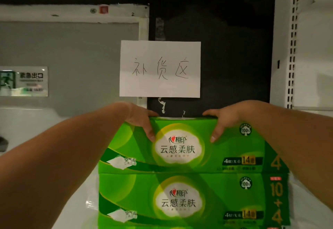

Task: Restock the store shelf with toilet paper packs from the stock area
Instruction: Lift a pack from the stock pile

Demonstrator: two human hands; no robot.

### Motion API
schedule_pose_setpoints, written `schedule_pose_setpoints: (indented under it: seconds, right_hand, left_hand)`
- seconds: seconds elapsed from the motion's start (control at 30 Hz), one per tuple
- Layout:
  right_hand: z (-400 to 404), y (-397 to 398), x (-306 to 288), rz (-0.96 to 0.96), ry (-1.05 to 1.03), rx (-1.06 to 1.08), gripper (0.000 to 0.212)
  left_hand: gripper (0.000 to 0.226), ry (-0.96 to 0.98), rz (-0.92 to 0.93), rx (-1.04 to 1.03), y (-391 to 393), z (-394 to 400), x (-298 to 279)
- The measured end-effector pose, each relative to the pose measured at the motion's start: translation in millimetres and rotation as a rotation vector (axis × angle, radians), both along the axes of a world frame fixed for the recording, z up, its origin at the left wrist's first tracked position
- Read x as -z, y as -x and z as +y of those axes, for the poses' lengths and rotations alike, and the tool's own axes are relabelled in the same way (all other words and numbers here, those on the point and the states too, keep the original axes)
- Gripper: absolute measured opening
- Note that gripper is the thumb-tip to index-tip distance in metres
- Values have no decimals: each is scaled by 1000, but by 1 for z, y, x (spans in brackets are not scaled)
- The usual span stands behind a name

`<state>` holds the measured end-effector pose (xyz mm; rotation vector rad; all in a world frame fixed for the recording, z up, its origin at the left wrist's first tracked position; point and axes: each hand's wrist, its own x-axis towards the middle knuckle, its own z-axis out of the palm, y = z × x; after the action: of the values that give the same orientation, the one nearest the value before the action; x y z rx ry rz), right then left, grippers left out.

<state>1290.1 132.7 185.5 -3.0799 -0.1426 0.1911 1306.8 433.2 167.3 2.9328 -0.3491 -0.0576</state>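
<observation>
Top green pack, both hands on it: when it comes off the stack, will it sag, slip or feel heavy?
The top pack is probably light for its bulk, being tissue. Its glossy wrap looks slick, so the left hand and right hand, gripping the upper edge, may slide. It holds a boxy shape, so little sag is likely.

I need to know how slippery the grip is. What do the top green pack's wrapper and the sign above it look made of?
Top pack: seemingly thin glossy plastic film, given its sheen and soft reflections. Both the left hand and right hand grip its upper edge. Sign: matte white paper, handwritten.
</observation>
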Motion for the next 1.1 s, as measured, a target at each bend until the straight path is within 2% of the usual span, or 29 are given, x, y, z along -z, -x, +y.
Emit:
schedule_pose_setpoints:
  seconds: [0.07, 0.2, 0.27, 0.37, 0.47, 0.63, 0.77, 0.9, 1.1]
  right_hand:
    - [-1, -3, -2, 48, -7, -6, 133]
    - [-13, -4, -12, 134, -8, -12, 161]
    - [-22, -6, -11, 145, -59, -34, 165]
    - [-27, 0, -6, 18, -19, -113, 158]
    - [-30, 11, -1, -102, 10, -182, 141]
    - [-32, 41, 10, -308, 295, -190, 145]
    - [-20, 76, 19, -470, 378, -211, 142]
    - [22, 111, 28, -618, 314, -286, 137]
    - [132, 164, 49, -562, 78, -501, 137]
  left_hand:
    - [100, 29, 36, 25, 11, -4, 0]
    - [114, -28, -62, 20, 11, -1, 2]
    - [119, -109, -149, 8, 17, 1, 4]
    - [123, -184, -262, 11, 24, 1, 9]
    - [124, -125, -270, -7, 33, 2, 14]
    - [130, -209, -424, -59, 70, -2, 24]
    - [134, -306, -602, -80, 108, 16, 23]
    - [134, -410, -685, -137, 165, 58, 17]
    - [130, -510, -670, -300, 283, 157, 30]
